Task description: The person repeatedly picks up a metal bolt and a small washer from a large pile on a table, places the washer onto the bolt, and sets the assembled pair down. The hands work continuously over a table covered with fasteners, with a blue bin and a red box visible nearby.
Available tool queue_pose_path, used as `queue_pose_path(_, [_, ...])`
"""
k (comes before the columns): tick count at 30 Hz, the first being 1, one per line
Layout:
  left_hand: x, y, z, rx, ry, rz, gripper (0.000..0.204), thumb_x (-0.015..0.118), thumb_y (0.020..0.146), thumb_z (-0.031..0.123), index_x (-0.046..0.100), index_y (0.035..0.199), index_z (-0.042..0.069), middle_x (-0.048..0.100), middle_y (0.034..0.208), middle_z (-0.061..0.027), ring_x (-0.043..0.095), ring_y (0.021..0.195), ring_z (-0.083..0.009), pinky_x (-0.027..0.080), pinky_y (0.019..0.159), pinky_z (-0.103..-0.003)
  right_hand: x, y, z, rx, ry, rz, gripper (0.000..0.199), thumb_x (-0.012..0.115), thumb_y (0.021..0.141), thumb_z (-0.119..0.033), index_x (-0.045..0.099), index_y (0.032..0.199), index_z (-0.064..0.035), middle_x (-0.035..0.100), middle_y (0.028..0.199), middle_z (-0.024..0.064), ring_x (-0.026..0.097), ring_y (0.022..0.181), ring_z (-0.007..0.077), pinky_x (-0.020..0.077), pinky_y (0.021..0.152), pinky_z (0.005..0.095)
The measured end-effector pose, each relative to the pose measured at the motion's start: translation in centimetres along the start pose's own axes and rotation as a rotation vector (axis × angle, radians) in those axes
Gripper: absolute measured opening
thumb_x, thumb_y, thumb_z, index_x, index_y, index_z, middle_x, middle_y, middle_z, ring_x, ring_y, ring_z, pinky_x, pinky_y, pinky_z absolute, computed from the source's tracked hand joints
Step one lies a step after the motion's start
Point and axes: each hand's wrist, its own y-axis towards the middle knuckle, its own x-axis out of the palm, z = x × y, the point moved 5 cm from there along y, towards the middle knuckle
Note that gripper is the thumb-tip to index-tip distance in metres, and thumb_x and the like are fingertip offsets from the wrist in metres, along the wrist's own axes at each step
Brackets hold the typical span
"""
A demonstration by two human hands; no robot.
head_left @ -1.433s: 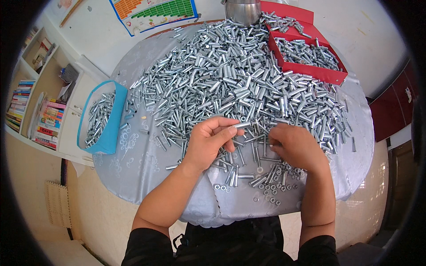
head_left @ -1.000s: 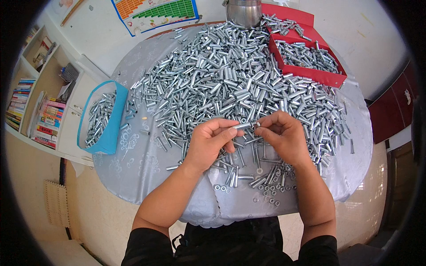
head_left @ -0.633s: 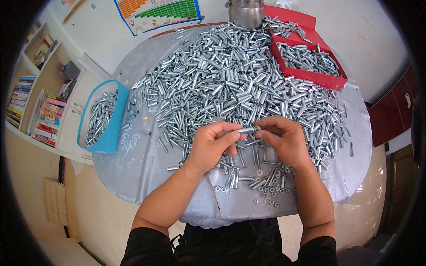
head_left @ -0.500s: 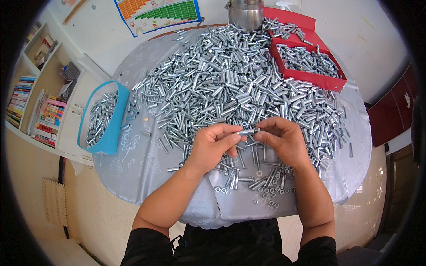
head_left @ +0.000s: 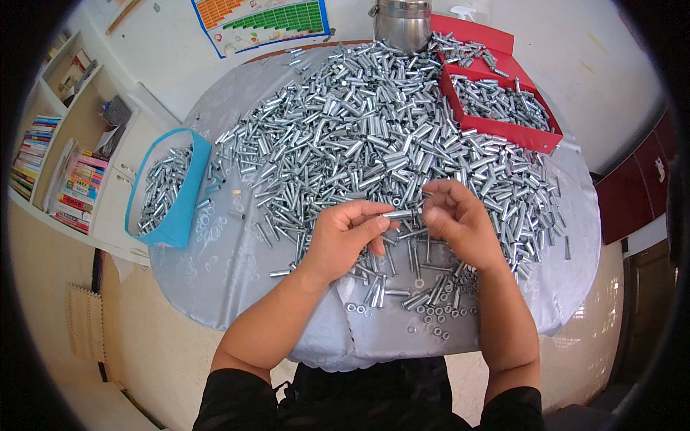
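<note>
My left hand (head_left: 342,237) pinches a silver metal expansion bolt (head_left: 399,214) between thumb and fingers, its shaft pointing right. Just off the bolt's right end is my right hand (head_left: 463,228), thumb and forefinger parted, with nothing visible between them. Beneath both hands spreads a large heap of similar bolts and sleeves (head_left: 359,136). Washers and nuts (head_left: 435,316) lie loose by the near table edge, beside my right forearm.
A blue fabric box (head_left: 188,197) of metal parts stands at the table's left. At the far right, a red box (head_left: 514,136) holds more parts, near a steel pot (head_left: 402,27). The round table wears a grey cloth (head_left: 194,287). Bookshelves (head_left: 75,122) stand left.
My right thumb and forefinger have come away from the bolt's right end and parted, shifting slightly right. My left hand keeps its pinch on the bolt. The view has shifted slightly.
</note>
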Motion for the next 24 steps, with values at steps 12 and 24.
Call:
queue_pose_path(12, [0.0,-0.1,-0.1,0.015,0.014,0.010,0.020,0.060,0.091,0.001,0.064,0.110,-0.004,0.070,0.095,-0.0152,0.063,0.062,-0.0119,0.053,0.058,-0.023,0.7,-0.1,0.3,0.003,0.002,-0.049,0.018,0.067,0.090,-0.016,0.062,0.097,0.0001,0.061,0.078,0.0023,0.057,0.068,0.0083,0.0462,0.063,0.0228])
queue_pose_path(24, [-0.3,0.0,0.0,0.008,0.008,0.020,0.021,0.060,0.091,0.003,0.064,0.111,-0.004,0.070,0.094,-0.0144,0.062,0.063,-0.0116,0.052,0.058,-0.023,0.3,-0.3,1.2,0.193,-0.195,-0.169,0.020,0.067,0.090,-0.013,0.062,0.104,0.0008,0.061,0.077,0.0029,0.058,0.069,0.0082,0.0467,0.063,0.0236])
